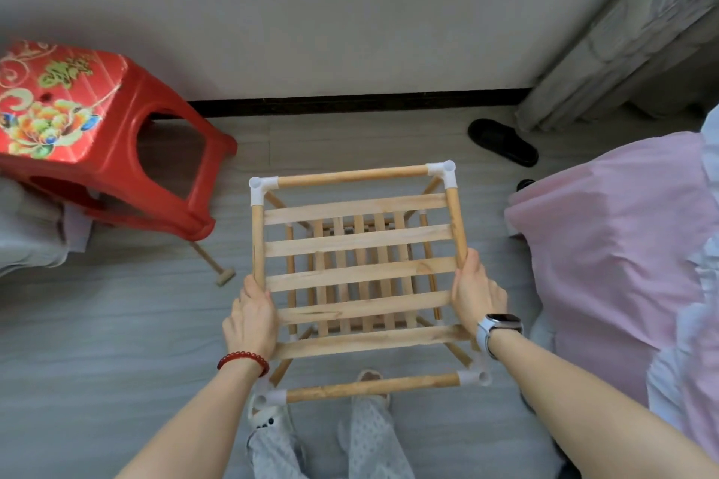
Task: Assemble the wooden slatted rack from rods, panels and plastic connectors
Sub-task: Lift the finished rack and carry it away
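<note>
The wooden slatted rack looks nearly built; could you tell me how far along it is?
Done: the wooden slatted rack shows two slatted tiers joined by white plastic corner connectors. In hand: left hand and right hand grip its side rods. Left: unclear; a small wooden mallet lies nearby.

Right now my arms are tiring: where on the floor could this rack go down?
Bare floor lies ahead between the rack and the dark baseboard, flanked by the red stool and black slipper. The right is crowded by pink bedding.

light: soft, even, fairly bright | shadows: faint | focus: slightly soft | edges: wide-angle bending
</note>
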A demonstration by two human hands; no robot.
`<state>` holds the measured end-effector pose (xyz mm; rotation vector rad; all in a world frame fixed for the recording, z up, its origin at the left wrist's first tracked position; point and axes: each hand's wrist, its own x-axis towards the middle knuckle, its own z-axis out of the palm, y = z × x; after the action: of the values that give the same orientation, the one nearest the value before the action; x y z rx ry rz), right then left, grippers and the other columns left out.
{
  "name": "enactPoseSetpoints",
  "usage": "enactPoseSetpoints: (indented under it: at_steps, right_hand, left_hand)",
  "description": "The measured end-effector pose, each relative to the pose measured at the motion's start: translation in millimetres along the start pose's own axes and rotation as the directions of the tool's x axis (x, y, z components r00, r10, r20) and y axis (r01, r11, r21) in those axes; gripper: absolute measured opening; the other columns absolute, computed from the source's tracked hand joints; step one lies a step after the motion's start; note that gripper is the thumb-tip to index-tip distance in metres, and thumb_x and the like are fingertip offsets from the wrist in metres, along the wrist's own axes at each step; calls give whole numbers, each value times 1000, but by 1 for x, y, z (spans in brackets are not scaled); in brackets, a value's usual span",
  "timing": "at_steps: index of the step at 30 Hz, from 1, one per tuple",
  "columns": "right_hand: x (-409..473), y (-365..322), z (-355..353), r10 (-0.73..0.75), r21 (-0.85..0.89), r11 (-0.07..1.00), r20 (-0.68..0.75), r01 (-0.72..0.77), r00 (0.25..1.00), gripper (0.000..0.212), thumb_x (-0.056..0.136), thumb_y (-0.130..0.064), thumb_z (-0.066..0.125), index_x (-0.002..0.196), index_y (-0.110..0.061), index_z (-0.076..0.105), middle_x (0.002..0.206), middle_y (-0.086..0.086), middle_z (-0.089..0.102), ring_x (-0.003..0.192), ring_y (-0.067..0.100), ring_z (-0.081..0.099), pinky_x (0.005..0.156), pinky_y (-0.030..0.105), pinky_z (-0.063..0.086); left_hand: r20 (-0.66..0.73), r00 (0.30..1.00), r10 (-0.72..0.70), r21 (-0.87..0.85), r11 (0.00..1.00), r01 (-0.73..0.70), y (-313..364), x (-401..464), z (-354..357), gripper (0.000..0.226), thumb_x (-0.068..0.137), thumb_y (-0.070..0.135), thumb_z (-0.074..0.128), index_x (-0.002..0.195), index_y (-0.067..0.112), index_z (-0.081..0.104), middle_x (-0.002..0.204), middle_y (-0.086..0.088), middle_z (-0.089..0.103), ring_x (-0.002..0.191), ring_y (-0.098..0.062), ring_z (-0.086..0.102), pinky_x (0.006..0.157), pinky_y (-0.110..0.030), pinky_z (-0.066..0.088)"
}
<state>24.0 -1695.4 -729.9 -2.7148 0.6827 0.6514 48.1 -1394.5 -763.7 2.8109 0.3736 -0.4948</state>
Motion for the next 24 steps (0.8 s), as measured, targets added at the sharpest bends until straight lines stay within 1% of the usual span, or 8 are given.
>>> enactPoseSetpoints:
  at_steps: [6,9,13,15,17,18,22,24]
  right_hand:
    - [-31,-20,-28,-73,-35,997,37,75,997,22,98,-20,31,116,-8,37,92,10,57,81,34,59,64,36,41]
    - [-59,-42,-46,-147,-25,989,45,149,988,18,97,-20,33,109,-9,40,83,9,58,75,34,58,66,40,46]
    - [-99,-82,-62,-269,-68,960,59,273,961,16,96,-24,37,106,-12,42,77,6,58,71,30,58,63,38,46]
    - [-125,-108,-64,-345,-95,931,80,351,935,15,95,-24,39,104,-13,43,72,4,57,66,29,57,57,35,45]
    - [-147,-140,-62,-430,-132,889,84,438,899,15,94,-24,40,102,-12,44,65,-1,52,60,25,52,48,30,35]
    - [-154,-153,-62,-450,-140,879,76,456,890,15,94,-24,40,101,-12,45,64,-2,51,59,24,51,47,29,33]
    - [-200,-229,-49,-559,-192,801,102,568,823,16,93,-25,41,103,-13,45,71,4,56,63,28,54,54,31,38]
    - [-230,-269,-36,-618,-197,752,123,629,777,15,92,-26,41,102,-15,45,70,4,57,63,28,55,54,31,39]
  left_hand:
    - [-17,1000,13,20,1000,-12,-25,-30,-48,25,100,21,32,115,4,42,101,-18,60,90,-37,58,62,-40,38]
    - [-22,999,-48,14,999,48,-49,-57,-85,27,100,21,33,117,3,43,99,-17,58,87,-37,58,64,-45,44]
    - [-62,991,-118,-17,993,117,-98,-99,-127,24,99,22,35,110,5,46,94,-16,58,79,-38,58,64,-43,45]
    - [-96,980,-172,-77,983,165,-134,-130,-146,20,98,22,36,105,7,47,86,-12,56,72,-34,55,60,-40,43]
    - [-159,962,-222,-133,970,202,-173,-156,-161,17,97,22,38,100,9,49,78,-7,52,66,-26,49,56,-35,37]
    - [-177,955,-237,-155,965,211,-185,-163,-165,16,97,22,40,98,9,49,76,-6,51,65,-24,47,54,-34,36]
    - [-207,904,-374,-278,908,313,-259,-209,-187,15,97,23,40,93,10,48,76,-9,54,64,-27,50,53,-33,38]
    - [-222,862,-455,-338,866,370,-299,-237,-196,16,97,23,41,94,10,49,75,-9,56,63,-27,50,53,-32,36]
